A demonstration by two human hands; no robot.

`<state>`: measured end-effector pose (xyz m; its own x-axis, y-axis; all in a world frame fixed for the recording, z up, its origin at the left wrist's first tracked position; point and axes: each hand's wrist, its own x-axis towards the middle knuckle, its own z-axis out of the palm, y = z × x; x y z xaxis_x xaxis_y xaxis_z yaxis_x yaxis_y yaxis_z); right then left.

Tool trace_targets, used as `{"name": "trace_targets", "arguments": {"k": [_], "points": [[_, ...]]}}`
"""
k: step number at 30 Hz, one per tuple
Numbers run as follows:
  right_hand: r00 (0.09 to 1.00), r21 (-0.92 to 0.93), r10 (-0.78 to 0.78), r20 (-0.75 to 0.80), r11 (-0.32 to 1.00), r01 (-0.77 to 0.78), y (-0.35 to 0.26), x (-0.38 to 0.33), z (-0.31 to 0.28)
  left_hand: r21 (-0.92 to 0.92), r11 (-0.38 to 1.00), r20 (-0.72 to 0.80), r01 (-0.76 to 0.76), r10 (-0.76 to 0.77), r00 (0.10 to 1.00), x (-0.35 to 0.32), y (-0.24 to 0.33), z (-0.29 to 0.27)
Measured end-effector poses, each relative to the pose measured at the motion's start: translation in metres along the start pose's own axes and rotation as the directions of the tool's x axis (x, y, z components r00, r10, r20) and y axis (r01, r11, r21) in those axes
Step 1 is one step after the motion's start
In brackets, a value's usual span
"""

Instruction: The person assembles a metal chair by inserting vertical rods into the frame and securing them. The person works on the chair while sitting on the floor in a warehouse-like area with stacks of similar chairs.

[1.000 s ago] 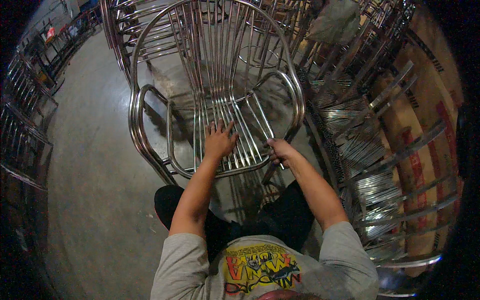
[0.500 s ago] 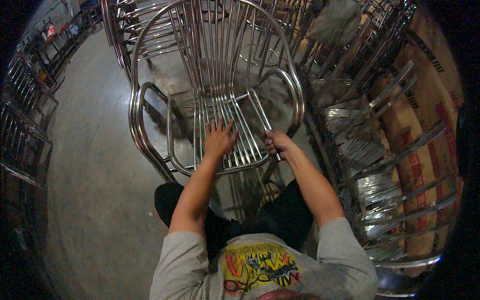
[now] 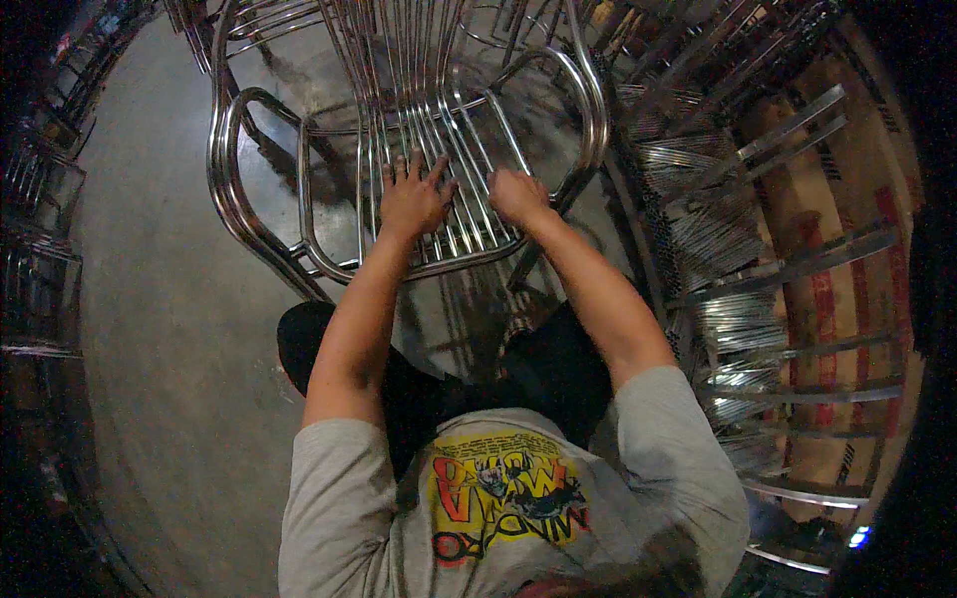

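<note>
The left hand (image 3: 412, 199) lies flat and open, fingers spread, palm down on the seat slats of a shiny metal chair (image 3: 588, 110) in the upper middle of the frame, gripping nothing. Just to its right, the right hand (image 3: 516, 194) rests on the same slats with fingers curled under; whether it grips a slat cannot be told. The chair stands on a grey concrete floor (image 3: 159, 329). Stacked metal chair frames (image 3: 738, 299) fill the right side.

Single head view, looking steeply down, close over metal chair (image 3: 419, 149), fisheye-bent edges.
</note>
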<state>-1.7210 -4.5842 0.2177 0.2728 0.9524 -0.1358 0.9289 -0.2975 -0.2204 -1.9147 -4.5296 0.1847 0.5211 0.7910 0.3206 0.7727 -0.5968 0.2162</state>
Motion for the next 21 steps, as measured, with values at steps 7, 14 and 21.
{"name": "trace_targets", "arguments": {"k": [7,14,21], "points": [[0.989,-0.079,0.025,-0.145,0.996,-0.037,-0.009,-0.003,-0.007,0.017,1.0,0.038,0.006,-0.007,0.999,-0.001,-0.002,0.007],[0.975,-0.157,-0.043,-0.217,0.988,0.008,-0.017,0.006,-0.005,0.021,0.999,0.07,0.037,-0.038,0.997,0.0,-0.003,0.008],[0.987,-0.176,-0.055,-0.149,0.984,0.029,-0.009,0.023,-0.004,-0.029,0.999,-0.024,0.021,-0.022,0.999,-0.001,-0.006,0.011]]}}
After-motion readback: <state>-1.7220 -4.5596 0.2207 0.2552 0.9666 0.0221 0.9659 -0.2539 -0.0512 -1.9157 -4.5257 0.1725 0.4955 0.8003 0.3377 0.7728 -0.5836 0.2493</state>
